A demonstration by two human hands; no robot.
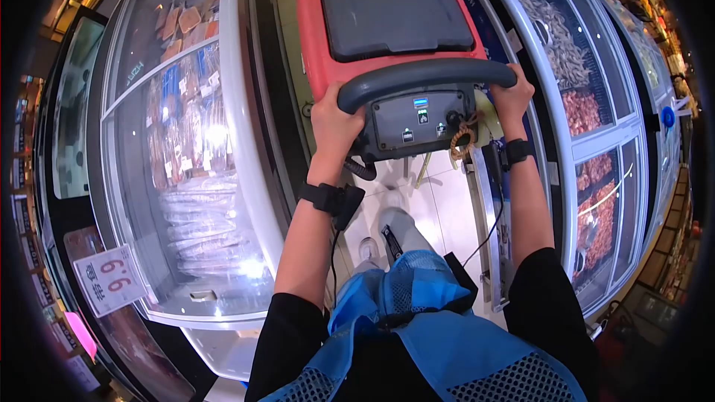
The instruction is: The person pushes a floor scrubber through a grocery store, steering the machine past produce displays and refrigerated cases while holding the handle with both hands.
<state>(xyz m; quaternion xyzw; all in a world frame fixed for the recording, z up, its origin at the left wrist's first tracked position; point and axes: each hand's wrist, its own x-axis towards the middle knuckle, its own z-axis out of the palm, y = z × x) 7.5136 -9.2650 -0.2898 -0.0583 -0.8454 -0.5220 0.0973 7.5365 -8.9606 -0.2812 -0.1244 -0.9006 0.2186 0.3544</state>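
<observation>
In the head view, a red walk-behind floor scrubber [307, 26] with a dark lid [395, 4] stands straight ahead of me. My left hand [335, 126] is wrapped round the left end of its curved grey handlebar [428, 73]. My right hand [513, 103] grips the right end, its fingers partly hidden behind the bar. Below the bar sits a dark control panel [389, 117] with a small lit display [421, 103]. A braided cord loop [462, 141] hangs at the panel's right side. Black bands with cables are on both wrists.
Close on the left is a glass-lidded freezer [257, 253] of packaged frozen goods, with a price sign [112, 279] at its corner. Another freezer [562, 171], holding shrimp-like seafood, lines the right. Pale floor tiles [443, 223] show in the narrow aisle between them.
</observation>
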